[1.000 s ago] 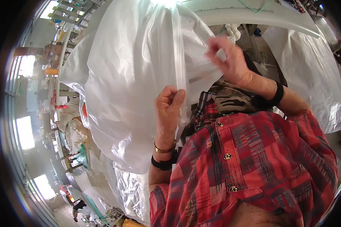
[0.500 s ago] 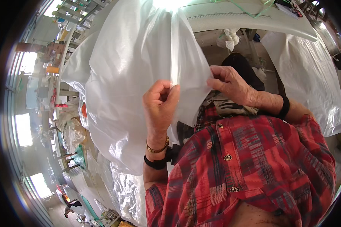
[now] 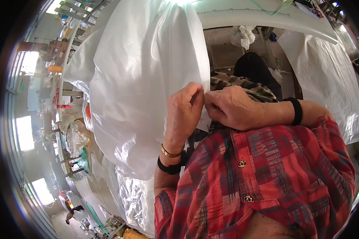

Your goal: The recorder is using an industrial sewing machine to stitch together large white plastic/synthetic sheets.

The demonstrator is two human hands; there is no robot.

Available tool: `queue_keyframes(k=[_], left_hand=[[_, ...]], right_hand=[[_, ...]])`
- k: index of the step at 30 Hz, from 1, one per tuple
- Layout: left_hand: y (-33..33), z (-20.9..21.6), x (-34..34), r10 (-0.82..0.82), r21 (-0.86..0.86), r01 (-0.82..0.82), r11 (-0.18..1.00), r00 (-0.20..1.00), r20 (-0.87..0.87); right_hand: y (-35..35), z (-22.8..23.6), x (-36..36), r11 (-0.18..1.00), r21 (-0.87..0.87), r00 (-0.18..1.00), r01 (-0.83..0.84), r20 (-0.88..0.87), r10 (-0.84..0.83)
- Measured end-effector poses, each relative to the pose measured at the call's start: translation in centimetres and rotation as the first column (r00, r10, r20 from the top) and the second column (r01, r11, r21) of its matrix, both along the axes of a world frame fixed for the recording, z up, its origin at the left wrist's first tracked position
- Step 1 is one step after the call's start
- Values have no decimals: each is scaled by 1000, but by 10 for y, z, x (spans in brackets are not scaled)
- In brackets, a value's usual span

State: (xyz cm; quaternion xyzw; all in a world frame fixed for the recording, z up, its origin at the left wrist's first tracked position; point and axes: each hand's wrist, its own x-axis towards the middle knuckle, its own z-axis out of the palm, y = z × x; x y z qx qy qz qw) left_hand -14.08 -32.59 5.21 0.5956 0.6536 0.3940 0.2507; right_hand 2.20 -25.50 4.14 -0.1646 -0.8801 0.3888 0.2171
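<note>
A large translucent white plastic sheet hangs in folds from the bright lamp area at the top and spreads down to my left. My left hand pinches its right edge between thumb and fingers. Right beside it, my right hand is closed on the same edge, the fingertips of both hands almost meeting. Curled fingers hide the exact bit of sheet in each grip. Below the hands, a corner of the sheet drops toward my lap.
A pale work surface with a ruler scale crosses the top. Another plastic sheet drapes at the right. A white plastic bundle hangs beneath the surface. Crumpled silvery film lies at lower left; an orange spool stands far left.
My left hand has moved right, from a narrow folded strip to the sheet's right edge. My right hand has come left and closed beside it; the strip no longer shows.
</note>
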Motion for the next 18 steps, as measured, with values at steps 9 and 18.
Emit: queue_keyframes(k=[9,18], left_hand=[[0,-12,-6,92,-134,-50,990,942,322],[-21,8,-32,143,-59,-134,989,973,179]], right_hand=[[9,0,-8,931,270,951,-248,252,180],[89,-58,-39,743,-644,892,182,-210,-401]])
